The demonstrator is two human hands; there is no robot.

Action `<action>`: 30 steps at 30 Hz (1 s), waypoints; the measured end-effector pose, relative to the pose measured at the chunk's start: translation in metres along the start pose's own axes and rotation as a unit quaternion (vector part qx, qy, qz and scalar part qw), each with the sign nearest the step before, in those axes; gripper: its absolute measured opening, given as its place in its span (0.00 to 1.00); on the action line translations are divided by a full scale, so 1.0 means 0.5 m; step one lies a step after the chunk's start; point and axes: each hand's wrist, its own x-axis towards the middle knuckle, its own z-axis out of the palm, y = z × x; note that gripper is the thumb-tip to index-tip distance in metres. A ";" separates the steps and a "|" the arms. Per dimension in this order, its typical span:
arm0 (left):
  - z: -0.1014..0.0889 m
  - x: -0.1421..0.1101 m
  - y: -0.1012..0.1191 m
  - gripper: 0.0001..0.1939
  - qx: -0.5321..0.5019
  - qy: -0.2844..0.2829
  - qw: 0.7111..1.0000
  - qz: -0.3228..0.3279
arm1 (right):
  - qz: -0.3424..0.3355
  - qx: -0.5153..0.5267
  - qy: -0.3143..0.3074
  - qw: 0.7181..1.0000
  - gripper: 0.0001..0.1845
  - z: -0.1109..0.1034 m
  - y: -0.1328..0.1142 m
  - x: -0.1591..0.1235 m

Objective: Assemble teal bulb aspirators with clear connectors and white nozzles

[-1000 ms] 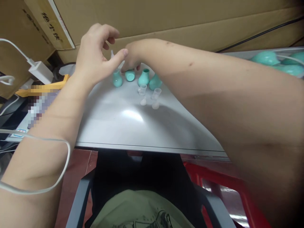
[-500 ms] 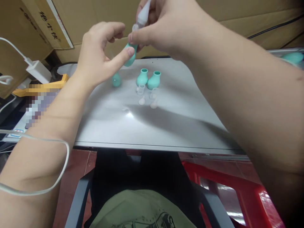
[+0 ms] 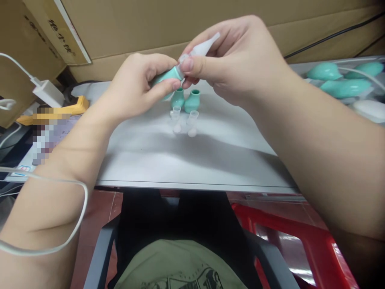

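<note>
My left hand (image 3: 132, 86) is closed round a teal rubber bulb (image 3: 173, 75), tilted with its mouth up to the right. My right hand (image 3: 237, 64) pinches a clear collar at that mouth, from which a whitish pointed nozzle (image 3: 203, 47) sticks out; together they look like a bulb syringe. The hands nearly touch, above the back of the table. Below them stand two teal bulbs with open mouths, a left bulb (image 3: 177, 99) and a right bulb (image 3: 192, 102). Nearer me are two small clear plastic cups (image 3: 193, 116) with whitish round pieces (image 3: 191, 132) by them.
More teal bulbs (image 3: 345, 87) lie at the right end of the grey table (image 3: 180, 168). Left are a white charger (image 3: 51, 91), a yellow object (image 3: 78, 106) and a white cable (image 3: 86, 196) across my left forearm. Cardboard (image 3: 150, 24) walls the back. A red stool (image 3: 285, 224) stands below right.
My right hand picked a teal bulb with its nozzle off the table and brought it to my left hand. My left hand, open before, has closed round the bulb.
</note>
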 end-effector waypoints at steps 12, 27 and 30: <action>-0.015 -0.018 -0.031 0.23 -0.050 0.037 0.998 -0.016 | -0.007 0.106 0.081 0.991 0.25 -0.048 -0.015 0.006; -0.012 -0.013 0.001 0.12 0.239 -0.052 0.964 -0.107 | -0.001 -0.024 0.050 0.998 0.20 -0.021 0.041 -0.006; -0.011 -0.012 0.001 0.13 0.284 -0.084 0.948 -0.118 | 0.004 -0.027 0.036 0.999 0.23 -0.015 0.039 -0.014</action>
